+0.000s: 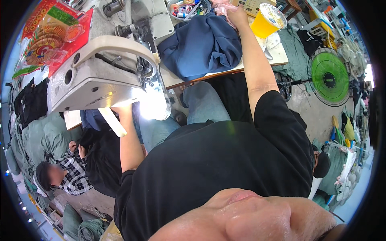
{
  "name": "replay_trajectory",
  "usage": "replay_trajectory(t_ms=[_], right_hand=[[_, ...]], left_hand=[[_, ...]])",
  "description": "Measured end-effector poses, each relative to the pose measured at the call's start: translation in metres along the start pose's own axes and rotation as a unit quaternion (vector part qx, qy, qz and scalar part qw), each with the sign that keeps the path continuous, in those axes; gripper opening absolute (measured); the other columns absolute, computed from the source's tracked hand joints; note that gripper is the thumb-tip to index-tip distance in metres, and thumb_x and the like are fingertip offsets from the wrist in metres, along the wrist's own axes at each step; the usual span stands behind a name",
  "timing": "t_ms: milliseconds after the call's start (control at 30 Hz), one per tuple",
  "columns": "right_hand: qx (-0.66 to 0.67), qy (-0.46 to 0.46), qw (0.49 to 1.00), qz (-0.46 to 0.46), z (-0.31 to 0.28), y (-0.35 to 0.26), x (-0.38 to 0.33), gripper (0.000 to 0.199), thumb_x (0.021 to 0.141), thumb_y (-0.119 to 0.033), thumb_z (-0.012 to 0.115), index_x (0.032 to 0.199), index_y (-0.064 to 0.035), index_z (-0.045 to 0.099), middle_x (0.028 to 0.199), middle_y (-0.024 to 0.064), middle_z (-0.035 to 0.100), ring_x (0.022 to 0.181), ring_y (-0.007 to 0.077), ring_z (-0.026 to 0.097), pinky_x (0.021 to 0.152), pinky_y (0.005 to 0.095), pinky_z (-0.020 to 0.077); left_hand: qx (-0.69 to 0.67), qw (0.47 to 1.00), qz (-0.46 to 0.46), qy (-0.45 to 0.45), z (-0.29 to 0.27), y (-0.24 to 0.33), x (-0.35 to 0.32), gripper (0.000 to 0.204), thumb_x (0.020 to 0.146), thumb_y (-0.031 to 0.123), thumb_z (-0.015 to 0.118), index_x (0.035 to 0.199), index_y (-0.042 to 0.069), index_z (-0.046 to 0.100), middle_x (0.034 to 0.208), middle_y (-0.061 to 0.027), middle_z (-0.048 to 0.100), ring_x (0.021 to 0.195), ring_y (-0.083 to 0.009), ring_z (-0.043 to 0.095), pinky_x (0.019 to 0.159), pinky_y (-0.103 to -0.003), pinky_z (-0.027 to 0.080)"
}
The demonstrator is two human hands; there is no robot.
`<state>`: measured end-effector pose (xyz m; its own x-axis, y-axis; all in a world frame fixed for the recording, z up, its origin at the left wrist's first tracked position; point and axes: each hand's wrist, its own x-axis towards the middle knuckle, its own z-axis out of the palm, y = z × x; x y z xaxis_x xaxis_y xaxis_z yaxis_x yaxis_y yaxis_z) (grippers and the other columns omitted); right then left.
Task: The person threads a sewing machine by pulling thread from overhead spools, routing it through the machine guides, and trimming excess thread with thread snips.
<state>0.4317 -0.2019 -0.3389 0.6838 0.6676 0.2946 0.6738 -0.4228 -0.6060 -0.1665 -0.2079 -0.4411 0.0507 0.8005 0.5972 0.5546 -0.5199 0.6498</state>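
Observation:
An industrial sewing machine (100, 82) with a glaring lamp fills the left part of the head view. My left hand (122, 109) is under the machine's head, its fingers hidden, close to dark blue fabric (91, 119). A larger dark blue garment (201, 46) lies bunched on the sewing table (177, 81), right of the machine. My right arm stretches to the table's far side. There my right hand (237, 17) is beside a crumpled pink cloth (222, 7) and a beige control box (251, 6); its finger pose is too small to make out.
A lidded cup of yellow drink (265, 23) stands near my right forearm. Behind the garment is a basket (189, 10) of small items. Red packaging (56, 36) sits on the machine. A green fan (329, 78) stands right; a seated person (72, 174) handles black cloth at left.

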Motion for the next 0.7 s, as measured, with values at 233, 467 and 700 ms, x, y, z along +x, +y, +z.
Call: replay_trajectory(t_ms=[233,467,700], right_hand=[[0.067,-0.06,0.995,0.034,0.009,-0.017,-0.017,0.024,0.094,-0.02,0.063,0.112,-0.019,0.079,0.109,0.0165,0.075,0.099,0.0275,0.072,0.086,0.0359,0.0554],[-0.026,-0.014,0.975,-0.222,0.008,0.008,-0.003,0.027,0.098,-0.023,0.056,0.113,-0.0268,0.078,0.12,0.0067,0.073,0.106,0.0297,0.07,0.093,0.0394,0.0544],[-0.066,0.013,0.963,-0.261,0.016,0.017,0.001,0.036,0.098,-0.015,0.047,0.115,-0.027,0.077,0.12,0.0117,0.073,0.107,0.0342,0.07,0.093,0.0437,0.0544]], left_hand=[[-0.144,0.983,-0.117,0.017,-0.028,0.029,0.006,0.033,0.094,0.018,0.067,0.117,-0.005,0.067,0.116,-0.0161,0.071,0.104,-0.0289,0.069,0.093,-0.04,0.054],[-0.154,0.972,-0.179,0.008,-0.038,0.036,0.0,0.024,0.104,0.01,0.05,0.119,-0.007,0.06,0.116,-0.0111,0.067,0.105,-0.0197,0.063,0.094,-0.033,0.05],[-0.004,1.0,0.004,0.017,-0.029,0.023,0.011,0.017,0.086,0.004,0.064,0.098,-0.007,0.069,0.096,-0.017,0.072,0.092,-0.0289,0.069,0.088,-0.04,0.053]])
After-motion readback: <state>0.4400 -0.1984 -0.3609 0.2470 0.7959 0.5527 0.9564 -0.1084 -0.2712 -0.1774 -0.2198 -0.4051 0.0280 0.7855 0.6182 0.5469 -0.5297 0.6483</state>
